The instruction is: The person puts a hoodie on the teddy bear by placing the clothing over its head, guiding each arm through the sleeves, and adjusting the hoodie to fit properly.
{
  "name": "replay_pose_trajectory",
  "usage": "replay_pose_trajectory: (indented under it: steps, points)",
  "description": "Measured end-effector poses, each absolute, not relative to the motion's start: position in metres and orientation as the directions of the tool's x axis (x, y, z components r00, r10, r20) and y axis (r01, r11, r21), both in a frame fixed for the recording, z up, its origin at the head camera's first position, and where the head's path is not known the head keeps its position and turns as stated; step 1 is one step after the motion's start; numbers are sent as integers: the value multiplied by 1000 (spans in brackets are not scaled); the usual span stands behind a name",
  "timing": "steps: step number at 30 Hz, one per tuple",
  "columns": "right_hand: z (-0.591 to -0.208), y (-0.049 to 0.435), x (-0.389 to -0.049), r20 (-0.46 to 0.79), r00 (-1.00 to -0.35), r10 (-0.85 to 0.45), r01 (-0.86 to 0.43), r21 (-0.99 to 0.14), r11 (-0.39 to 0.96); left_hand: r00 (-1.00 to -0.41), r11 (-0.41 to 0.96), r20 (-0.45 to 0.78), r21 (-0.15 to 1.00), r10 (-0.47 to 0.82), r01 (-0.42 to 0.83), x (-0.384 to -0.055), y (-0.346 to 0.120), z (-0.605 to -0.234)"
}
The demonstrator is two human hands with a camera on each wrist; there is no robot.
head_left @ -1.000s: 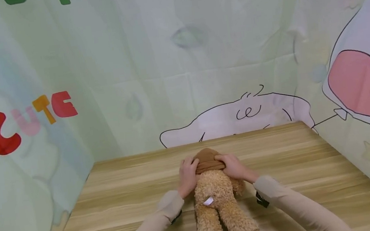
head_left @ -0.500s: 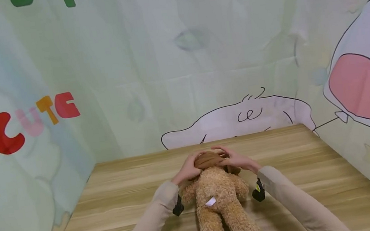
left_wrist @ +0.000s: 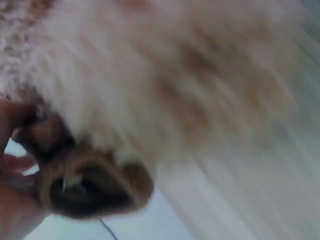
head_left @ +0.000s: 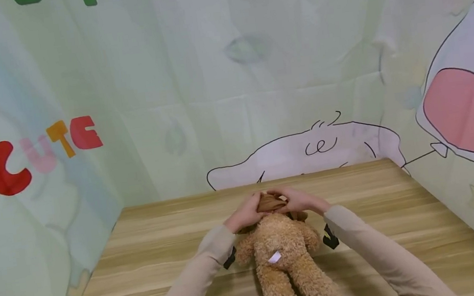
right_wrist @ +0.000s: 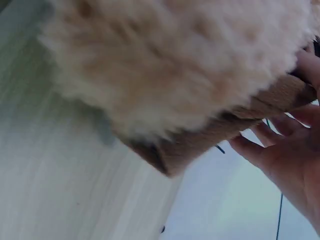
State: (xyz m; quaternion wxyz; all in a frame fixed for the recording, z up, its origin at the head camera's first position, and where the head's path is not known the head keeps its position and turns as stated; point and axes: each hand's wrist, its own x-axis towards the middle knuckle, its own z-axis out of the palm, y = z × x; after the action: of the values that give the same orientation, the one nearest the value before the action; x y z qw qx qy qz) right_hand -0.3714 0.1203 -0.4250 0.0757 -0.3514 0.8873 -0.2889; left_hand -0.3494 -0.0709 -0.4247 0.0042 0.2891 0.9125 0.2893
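A curly light-brown teddy bear (head_left: 280, 241) lies on the table with its legs toward me and a small white tag on its body. Folded brown cloth (head_left: 271, 204) covers the bear's head end, whose face is hidden. My left hand (head_left: 246, 214) grips the cloth from the left side. On the right, my right hand (head_left: 299, 200) pinches it between thumb and fingers, the two hands close together. In the left wrist view a looped fold of the cloth (left_wrist: 142, 185) hangs below the fur; the right wrist view shows a pointed corner of the cloth (right_wrist: 177, 155).
The wood-grain table (head_left: 161, 256) extends on both sides of the bear. Behind it hangs a pale green printed curtain (head_left: 157, 78) with cartoon figures and letters. A black wrist camera (head_left: 330, 238) sits under the right sleeve, close to the bear's arm.
Both hands have shifted from the sides of the cloth to nearer its top and closer together. The cloth is bunched smaller, and both of the bear's arms now show.
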Motion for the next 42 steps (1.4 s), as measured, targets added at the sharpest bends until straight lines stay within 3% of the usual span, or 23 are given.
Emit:
replay_pose_trajectory:
  steps: [2,7,10,15,21,24,29,32,35,38,42]
  points:
    - [-425,118,-369,96,-714,-694,-639,-495,589,-845,706,141,488,517,513,-350,-66,-424]
    - [-434,106,-365,229,-720,-655,-688,-362,629,-857,755,187,408,481,513,-352,-60,-432]
    - [-443,101,-364,333,-705,-626,-709,-341,617,-813,729,309,364,493,580,-352,-60,-439]
    - [-455,95,-362,487,-634,-601,-766,-293,572,-688,670,528,269,498,692,-350,-60,-451]
    - [-464,95,-360,514,-646,-564,-752,-304,585,-614,685,597,142,517,715,-353,-58,-458]
    - [-463,98,-360,531,-642,-554,-740,-240,628,-651,688,541,170,533,705,-355,-61,-453]
    - [-458,104,-356,567,-589,-576,-734,-76,675,-806,717,252,369,536,592,-355,-73,-435]
    - [-459,108,-350,556,-544,-629,-748,18,663,-835,724,160,431,526,539,-354,-79,-435]
    - [-461,110,-346,547,-517,-658,-747,86,659,-827,702,211,446,521,556,-352,-78,-441]
    - [-465,111,-346,549,-525,-651,-735,93,671,-799,704,331,379,502,600,-350,-70,-447]
    - [-470,111,-346,568,-598,-565,-712,-52,700,-772,747,428,272,471,606,-347,-59,-451]
